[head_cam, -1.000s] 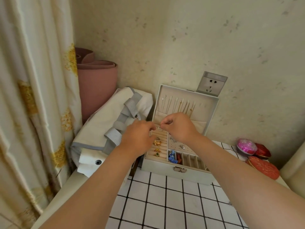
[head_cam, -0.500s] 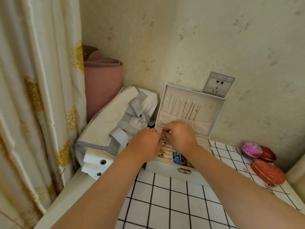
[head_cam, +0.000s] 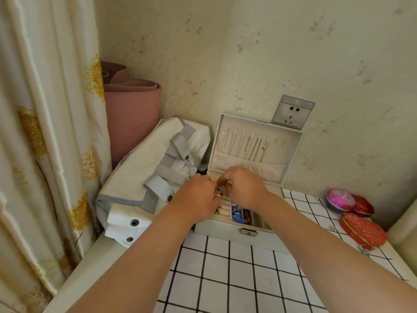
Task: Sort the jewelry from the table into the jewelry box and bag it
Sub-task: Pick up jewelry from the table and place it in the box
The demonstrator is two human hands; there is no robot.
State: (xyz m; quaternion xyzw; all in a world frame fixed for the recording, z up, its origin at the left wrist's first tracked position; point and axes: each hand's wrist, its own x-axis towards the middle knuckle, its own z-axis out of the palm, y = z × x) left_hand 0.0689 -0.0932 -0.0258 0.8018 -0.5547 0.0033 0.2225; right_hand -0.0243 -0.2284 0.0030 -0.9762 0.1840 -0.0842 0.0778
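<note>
The white jewelry box [head_cam: 225,234] stands open on the checked table [head_cam: 225,279], with several thin necklaces hanging in its raised lid [head_cam: 291,150]. My left hand [head_cam: 196,197] and my right hand [head_cam: 244,188] meet over the ring rolls at the box's back left. The right thumb and forefinger are pinched together on a small ring that is mostly hidden. The left fingers curl down beside them, tips out of sight. A gold ring [head_cam: 218,194] sits in the rolls. Blue pieces [head_cam: 238,215] lie in a middle compartment. The white bag with grey straps [head_cam: 144,168] lies left of the box.
Two red pouches [head_cam: 363,230] and a pink ball [head_cam: 339,199] sit at the table's right edge. A rolled pink mat [head_cam: 133,114] stands in the corner behind the bag, a curtain [head_cam: 45,132] hangs at left, and a wall socket [head_cam: 292,115] is above the lid.
Both hands have dropped from in front of the lid's pocket down onto the ring rolls, staying together. The small silver ring seen between the fingertips is now hidden.
</note>
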